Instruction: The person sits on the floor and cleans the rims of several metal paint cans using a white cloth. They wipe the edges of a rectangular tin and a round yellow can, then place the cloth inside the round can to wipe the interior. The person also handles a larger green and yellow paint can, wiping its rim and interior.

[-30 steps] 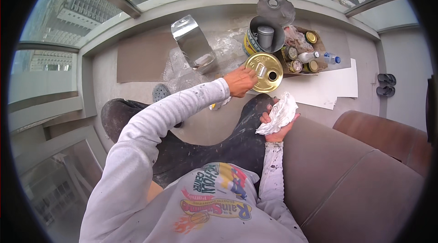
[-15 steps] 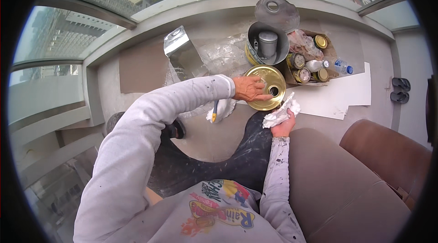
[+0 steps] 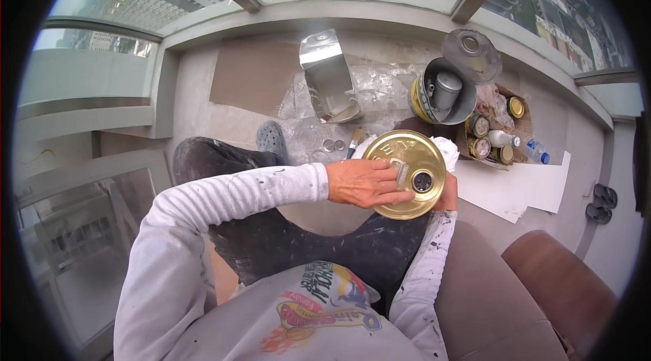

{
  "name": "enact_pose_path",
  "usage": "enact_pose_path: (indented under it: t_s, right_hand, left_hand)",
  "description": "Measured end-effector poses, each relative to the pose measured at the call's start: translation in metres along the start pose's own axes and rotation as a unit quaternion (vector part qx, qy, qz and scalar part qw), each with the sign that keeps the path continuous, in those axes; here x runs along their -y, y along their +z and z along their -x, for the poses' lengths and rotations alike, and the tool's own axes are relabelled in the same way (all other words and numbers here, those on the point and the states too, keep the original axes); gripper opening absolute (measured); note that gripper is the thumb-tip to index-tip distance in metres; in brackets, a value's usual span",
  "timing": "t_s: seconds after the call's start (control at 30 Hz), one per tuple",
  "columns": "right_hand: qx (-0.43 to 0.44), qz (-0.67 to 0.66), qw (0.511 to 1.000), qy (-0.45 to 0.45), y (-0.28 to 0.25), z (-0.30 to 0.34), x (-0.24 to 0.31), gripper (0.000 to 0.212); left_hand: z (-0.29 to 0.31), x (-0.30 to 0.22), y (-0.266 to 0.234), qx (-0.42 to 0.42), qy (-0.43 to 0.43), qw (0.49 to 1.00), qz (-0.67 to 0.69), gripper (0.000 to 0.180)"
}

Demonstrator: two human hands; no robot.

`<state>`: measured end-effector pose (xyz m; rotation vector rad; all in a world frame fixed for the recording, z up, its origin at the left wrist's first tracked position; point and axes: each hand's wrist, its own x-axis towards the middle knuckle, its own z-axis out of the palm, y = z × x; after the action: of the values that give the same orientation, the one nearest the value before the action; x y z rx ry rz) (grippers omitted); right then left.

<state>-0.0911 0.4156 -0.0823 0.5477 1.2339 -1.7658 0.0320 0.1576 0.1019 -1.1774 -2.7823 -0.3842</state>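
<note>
A round metal can (image 3: 404, 146) with a gold top sits close to my lap, near my right knee. My left hand (image 3: 363, 183) reaches across its top, fingers hooked at the small handle (image 3: 401, 172), the index finger beside the dark round spout opening (image 3: 422, 182). At the can's right side is my right hand (image 3: 449, 193), its fingers partly hidden behind the can. A crumpled white rag (image 3: 446, 150) shows between that hand and the can's wall.
A flat paintbrush (image 3: 354, 142) lies beyond the can, near an open rectangular tin (image 3: 330, 83). Farther right stand a bucket (image 3: 420, 96) holding a grey metal canister (image 3: 447, 86), and a cardboard box (image 3: 505, 93) of small cans and bottles. White sheets (image 3: 498, 191) cover floor there.
The gold-topped can has come nearer to my lap. My right hand with the rag has moved from apart to against the can's right side. The view has shifted left.
</note>
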Motion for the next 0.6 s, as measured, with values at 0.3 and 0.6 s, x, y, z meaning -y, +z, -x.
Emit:
enact_pose_path:
  t_s: [0.3,0.6]
  right_hand:
    - [-0.025,0.100,0.993,-0.057,0.065,0.066,0.009,0.042]
    - [-0.076,0.244,0.962,-0.093,0.121,0.099,0.028,0.040]
  left_hand:
    - [0.074,-0.008,-0.035,-0.020,-0.107,0.994,-0.030,0.063]
    - [0.120,0.008,-0.022,-0.089,-0.204,0.975,-0.001,0.066]
